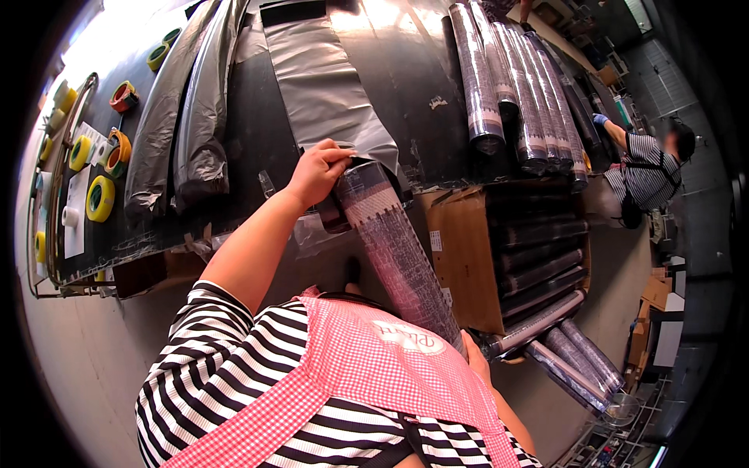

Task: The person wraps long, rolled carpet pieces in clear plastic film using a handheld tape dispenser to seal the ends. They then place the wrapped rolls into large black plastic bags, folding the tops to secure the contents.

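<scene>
left hand pinches grey bag mouth over wrapped roll top at table edge; right hand mostly hidden, grip unclear. bag could tear or roll slip.

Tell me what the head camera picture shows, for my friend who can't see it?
A person in a striped shirt and pink checked apron holds a long patterned roll, left hand pinching a grey plastic bag at its top, right hand at its lower end. A cardboard box of similar rolls stands alongside.
</scene>
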A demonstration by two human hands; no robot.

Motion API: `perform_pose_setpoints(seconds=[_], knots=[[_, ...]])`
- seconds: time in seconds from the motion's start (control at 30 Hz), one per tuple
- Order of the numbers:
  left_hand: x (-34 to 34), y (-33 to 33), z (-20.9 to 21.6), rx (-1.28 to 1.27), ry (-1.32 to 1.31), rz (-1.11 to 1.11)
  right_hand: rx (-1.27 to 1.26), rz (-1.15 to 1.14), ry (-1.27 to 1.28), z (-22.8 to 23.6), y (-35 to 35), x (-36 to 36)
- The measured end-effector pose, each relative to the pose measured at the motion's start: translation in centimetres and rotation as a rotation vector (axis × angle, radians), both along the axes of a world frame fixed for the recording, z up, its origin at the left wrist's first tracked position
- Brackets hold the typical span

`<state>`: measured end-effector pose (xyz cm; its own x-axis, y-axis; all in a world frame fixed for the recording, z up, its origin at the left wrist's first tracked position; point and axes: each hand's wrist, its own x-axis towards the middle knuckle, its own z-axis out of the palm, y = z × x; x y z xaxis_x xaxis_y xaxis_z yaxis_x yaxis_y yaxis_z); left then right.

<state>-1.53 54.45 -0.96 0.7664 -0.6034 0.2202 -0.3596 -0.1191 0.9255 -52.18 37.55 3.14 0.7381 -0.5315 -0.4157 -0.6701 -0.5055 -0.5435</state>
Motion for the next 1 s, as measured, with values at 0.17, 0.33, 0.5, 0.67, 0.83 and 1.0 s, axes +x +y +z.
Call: perform_pose_setpoints(seconds=[0.17,0.33,0.5,0.67,0.83,1.0], knots=[[-0.9,0.1,2.5,-0.09,-0.577,0.018,0.173,-0.122,-0.046,0.4,0.2,3.0],[0.1,-0.7,2.3,-0.196,-0.745,0.094,0.641,-0.296,-0.162,0.8,1.0,8.1],[5.6,-3.9,9.3,-0.28,-0.753,0.104,0.585,0.112,-0.505,-3.6,-3.0,16.0],[14.7,-7.6,16.7,-0.431,-0.868,0.631,0.557,0.113,-0.811,-3.4,-1.5,29.4],[18.9,-9.2,19.4,-0.947,-0.034,0.228,0.152,0.168,-0.864,-3.5,0.2,34.1],[18.0,-8.8,18.2,-0.955,0.232,0.049,0.177,0.259,-0.832,-4.2,-1.1,33.7]])
